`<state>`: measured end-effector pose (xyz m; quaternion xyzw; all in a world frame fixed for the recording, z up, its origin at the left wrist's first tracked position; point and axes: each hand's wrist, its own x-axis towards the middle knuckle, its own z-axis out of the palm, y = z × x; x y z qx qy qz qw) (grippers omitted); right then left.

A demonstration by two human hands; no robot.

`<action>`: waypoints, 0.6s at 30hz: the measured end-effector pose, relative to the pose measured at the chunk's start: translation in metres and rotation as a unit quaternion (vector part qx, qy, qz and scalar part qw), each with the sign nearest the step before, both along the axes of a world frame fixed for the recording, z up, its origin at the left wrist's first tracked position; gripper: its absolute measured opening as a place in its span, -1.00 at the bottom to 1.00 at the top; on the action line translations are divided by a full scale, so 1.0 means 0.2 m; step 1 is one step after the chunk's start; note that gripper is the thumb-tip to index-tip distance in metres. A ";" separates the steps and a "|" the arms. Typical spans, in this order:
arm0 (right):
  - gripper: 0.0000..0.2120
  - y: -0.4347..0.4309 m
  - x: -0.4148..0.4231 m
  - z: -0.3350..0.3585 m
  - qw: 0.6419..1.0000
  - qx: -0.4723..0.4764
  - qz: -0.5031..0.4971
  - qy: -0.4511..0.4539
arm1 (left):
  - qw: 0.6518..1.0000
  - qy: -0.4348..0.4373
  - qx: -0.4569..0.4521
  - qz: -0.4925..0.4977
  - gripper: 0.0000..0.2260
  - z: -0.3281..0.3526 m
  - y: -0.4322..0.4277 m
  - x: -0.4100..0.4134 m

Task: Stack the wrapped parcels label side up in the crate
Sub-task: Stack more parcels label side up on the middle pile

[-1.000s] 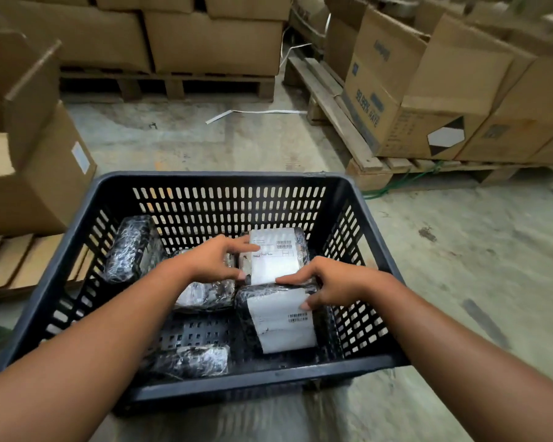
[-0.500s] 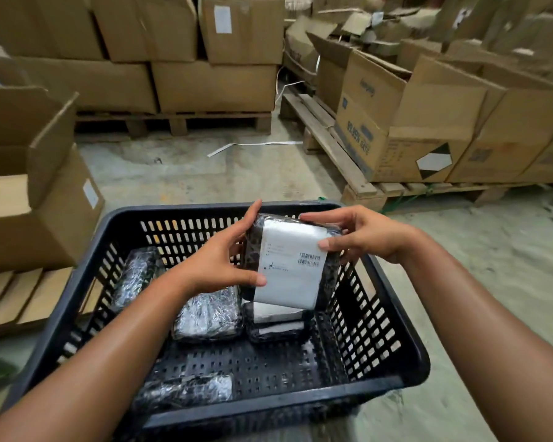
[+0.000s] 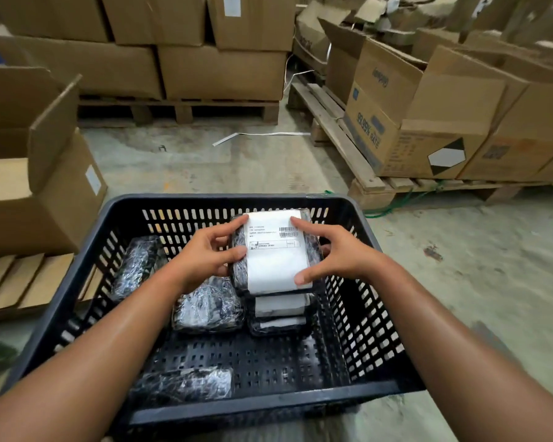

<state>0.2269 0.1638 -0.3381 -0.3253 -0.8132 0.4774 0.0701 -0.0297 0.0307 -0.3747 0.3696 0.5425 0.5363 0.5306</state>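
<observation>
A black slotted plastic crate [image 3: 205, 200] stands on the floor in front of me. Both hands hold one black-wrapped parcel [image 3: 276, 260], white label facing up, right over a stack of two labelled parcels [image 3: 280, 312] at the crate's right. My left hand [image 3: 209, 255] grips its left edge and my right hand [image 3: 334, 255] its right edge. Another wrapped parcel [image 3: 208, 306] lies beside the stack with no label showing. One more [image 3: 134, 266] leans at the left wall, and a third [image 3: 189, 386] lies by the near wall.
An open cardboard box [image 3: 39, 186] sits on a pallet [image 3: 23, 282] to the left. Stacked cartons on pallets [image 3: 217, 71] stand behind, and more open cartons [image 3: 428, 122] to the right. A white strap [image 3: 259, 135] lies on the concrete floor.
I lifted the labelled parcel out of the crate's floor, turned it, and brought it down over the stack at the right; it now sits lower and flatter than half a second ago.
</observation>
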 end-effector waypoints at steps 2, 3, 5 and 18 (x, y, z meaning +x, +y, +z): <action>0.26 0.00 -0.05 0.00 0.998 0.032 0.014 -0.061 | 1.000 0.004 -0.013 0.013 -0.43 -0.03 0.02 0.01; 0.31 -0.01 -0.07 0.00 0.995 0.044 0.015 -0.089 | 1.000 0.013 -0.018 0.019 -0.43 -0.04 0.03 0.03; 0.37 0.00 -0.11 0.00 0.989 0.062 0.013 -0.135 | 0.999 0.041 -0.024 0.022 -0.39 -0.08 0.05 0.05; 0.47 0.11 -0.19 -0.20 0.963 0.064 0.043 -0.259 | 0.906 0.380 -0.110 -0.151 0.40 -0.24 0.12 0.09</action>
